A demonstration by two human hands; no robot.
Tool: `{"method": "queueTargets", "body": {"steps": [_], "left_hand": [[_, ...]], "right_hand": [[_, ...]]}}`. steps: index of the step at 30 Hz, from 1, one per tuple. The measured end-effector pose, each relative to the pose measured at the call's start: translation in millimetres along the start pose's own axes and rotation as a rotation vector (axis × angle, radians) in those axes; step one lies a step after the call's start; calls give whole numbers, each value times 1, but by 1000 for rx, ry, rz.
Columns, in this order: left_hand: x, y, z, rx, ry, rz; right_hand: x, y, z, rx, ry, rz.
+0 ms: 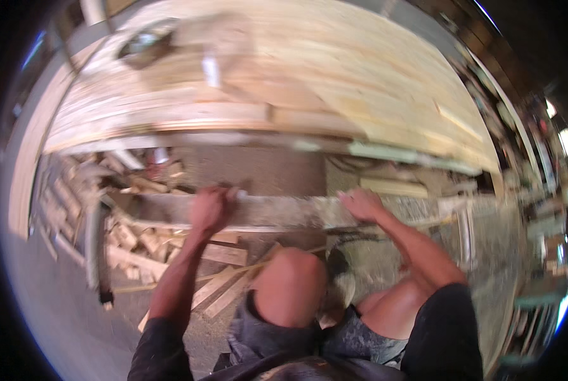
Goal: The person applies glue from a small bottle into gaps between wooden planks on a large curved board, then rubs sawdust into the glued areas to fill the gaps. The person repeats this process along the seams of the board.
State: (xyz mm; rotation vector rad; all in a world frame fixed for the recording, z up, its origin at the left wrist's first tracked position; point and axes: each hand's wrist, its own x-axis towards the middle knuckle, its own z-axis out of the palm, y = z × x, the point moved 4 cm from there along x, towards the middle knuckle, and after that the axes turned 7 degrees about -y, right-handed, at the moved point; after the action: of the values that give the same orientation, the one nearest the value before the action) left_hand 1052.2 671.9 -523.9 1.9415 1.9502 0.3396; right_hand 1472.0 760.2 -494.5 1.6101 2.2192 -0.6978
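Observation:
A long, worn wooden bench (pixel 277 213) with a narrow greyish top stretches across in front of my knees. My left hand (pixel 213 206) is closed at its top board, left of the middle, with a small pale spot by the thumb that blur keeps me from naming. Farther right on the same board, my right hand (pixel 361 204) curls its fingers over the far edge. Both forearms are spread, and one knee is raised close to the bench. Motion smears the finger details.
Beyond the bench lies a large pale wooden worktop (pixel 334 70), carrying a dark tool or container (pixel 148 44) at its left. Wood offcuts (pixel 138 244) are heaped on the floor at left, with loose slats near my leg. Cluttered shelves (pixel 554 247) stand at right.

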Motion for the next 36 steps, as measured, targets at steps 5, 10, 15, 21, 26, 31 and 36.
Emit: {"method": "queueTargets", "body": {"steps": [5, 10, 15, 21, 26, 31, 36], "left_hand": [[2, 8, 0, 39, 153, 182], [1, 15, 2, 64, 205, 91], [11, 27, 4, 133, 169, 31], [20, 23, 8, 187, 64, 146], [15, 20, 5, 235, 27, 161], [9, 18, 3, 238, 37, 114], [24, 39, -13, -54, 213, 89]], "right_hand": [[52, 56, -20, 125, -271, -315], [126, 223, -25, -356, -383, 65], [202, 353, 33, -646, -361, -56], [235, 352, 72, -558, -88, -101], [208, 244, 11, -563, -305, -426], [124, 115, -58, -194, -69, -727], [27, 20, -131, -201, 231, -911]]}}
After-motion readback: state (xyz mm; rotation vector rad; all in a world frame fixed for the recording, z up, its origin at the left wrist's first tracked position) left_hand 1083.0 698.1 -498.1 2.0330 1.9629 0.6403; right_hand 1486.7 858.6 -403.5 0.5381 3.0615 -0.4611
